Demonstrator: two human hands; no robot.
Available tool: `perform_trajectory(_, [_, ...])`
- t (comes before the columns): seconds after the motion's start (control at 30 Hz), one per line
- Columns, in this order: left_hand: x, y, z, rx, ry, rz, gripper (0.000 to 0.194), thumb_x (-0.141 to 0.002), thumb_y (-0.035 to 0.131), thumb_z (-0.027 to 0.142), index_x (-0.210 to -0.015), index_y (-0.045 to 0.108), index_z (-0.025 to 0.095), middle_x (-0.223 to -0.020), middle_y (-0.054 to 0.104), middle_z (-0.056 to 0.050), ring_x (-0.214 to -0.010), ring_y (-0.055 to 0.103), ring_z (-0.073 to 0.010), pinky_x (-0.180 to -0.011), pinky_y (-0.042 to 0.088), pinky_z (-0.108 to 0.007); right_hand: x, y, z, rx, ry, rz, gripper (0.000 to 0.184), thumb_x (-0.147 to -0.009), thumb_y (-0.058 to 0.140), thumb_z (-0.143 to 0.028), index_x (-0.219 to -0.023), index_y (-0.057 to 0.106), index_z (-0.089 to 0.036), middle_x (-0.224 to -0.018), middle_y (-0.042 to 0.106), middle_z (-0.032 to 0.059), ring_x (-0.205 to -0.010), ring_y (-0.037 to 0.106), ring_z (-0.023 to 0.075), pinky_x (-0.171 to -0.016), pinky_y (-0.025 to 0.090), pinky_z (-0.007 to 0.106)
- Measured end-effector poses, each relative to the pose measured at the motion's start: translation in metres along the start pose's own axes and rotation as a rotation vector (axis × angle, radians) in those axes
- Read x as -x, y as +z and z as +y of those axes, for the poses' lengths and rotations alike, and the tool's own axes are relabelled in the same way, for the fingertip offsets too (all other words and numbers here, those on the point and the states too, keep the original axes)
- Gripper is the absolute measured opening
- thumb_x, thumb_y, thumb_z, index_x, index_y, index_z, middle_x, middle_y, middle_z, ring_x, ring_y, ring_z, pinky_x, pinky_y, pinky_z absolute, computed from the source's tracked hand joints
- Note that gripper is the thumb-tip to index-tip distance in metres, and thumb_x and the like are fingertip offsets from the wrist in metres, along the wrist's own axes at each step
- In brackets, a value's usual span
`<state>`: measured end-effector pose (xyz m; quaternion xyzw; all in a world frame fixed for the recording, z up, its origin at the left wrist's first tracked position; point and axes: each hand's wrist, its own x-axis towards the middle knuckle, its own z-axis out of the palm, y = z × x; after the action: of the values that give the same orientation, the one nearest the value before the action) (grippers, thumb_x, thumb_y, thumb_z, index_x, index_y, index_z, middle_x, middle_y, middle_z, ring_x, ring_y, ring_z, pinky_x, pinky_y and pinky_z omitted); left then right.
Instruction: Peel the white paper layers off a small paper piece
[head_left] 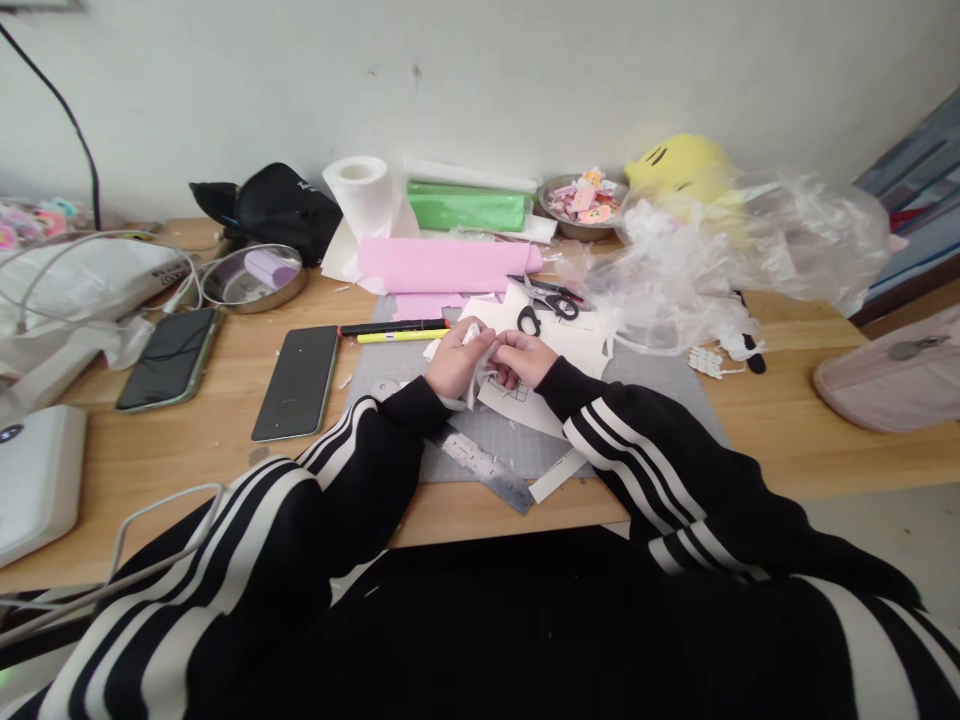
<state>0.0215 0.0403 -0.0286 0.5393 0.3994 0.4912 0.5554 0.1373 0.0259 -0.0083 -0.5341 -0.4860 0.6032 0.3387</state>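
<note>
My left hand (456, 360) is closed on a thin, crumpled white piece (480, 378), which looks like paper or tissue. Close beside it, my right hand (523, 358) has thumb and fingers pinched together at the edge of the same piece. Under both hands lies a grey cutting mat (637, 375) with white paper sheets (581, 350) on it, one bearing black drawn lines. Black-handled scissors (546, 312) rest just beyond my right hand. A metal ruler (484, 465) slants across the mat's front edge, near a white paper strip (559, 474).
An orange-black pen (394, 327) and a yellow pen (401, 337) lie left of my hands, then two phones (296, 383). Behind are a pink roll (450, 264), a green roll (465, 208) and a white roll (364, 195). Clear plastic bags (675, 265) heap up at right, near a metal bowl (551, 205).
</note>
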Motion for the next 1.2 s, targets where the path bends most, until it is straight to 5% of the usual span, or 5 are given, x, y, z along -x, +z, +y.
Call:
perform_trajectory(0.57, [0.002,0.001,0.002,-0.032,0.008,-0.027,0.026,-0.063,0.062,0.035,-0.059,0.044,0.016,-0.051,0.041,0.005,-0.047,0.039,-0.0066,-0.047,0.032,-0.02,-0.001,0.0,0.001,0.008,-0.005,-0.005,0.015,-0.072,0.042,-0.006,-0.059,0.043,-0.015,-0.04,0.046,-0.0073,-0.031,0.042,0.0035,-0.03,0.033,0.012])
perform_trajectory(0.83, [-0.001,0.0,0.0,-0.004,0.033,0.078,0.025,-0.066,0.055,0.034,-0.059,0.039,0.017,-0.048,0.034,0.007,-0.043,0.031,-0.0052,-0.044,0.028,-0.02,-0.004,-0.001,0.005,-0.007,0.001,-0.02,0.016,-0.072,0.038,-0.006,-0.059,0.04,-0.016,-0.043,0.048,-0.0072,-0.032,0.041,0.0036,-0.03,0.033,0.013])
perform_trajectory(1.2, [0.003,0.002,0.003,-0.024,0.04,0.008,0.024,-0.065,0.059,0.033,-0.06,0.044,0.017,-0.051,0.04,0.006,-0.048,0.038,-0.0067,-0.048,0.032,-0.02,0.001,0.001,0.0,0.002,-0.02,0.008,0.015,-0.073,0.04,-0.006,-0.061,0.043,-0.015,-0.042,0.046,-0.0081,-0.032,0.042,0.0031,-0.03,0.033,0.012])
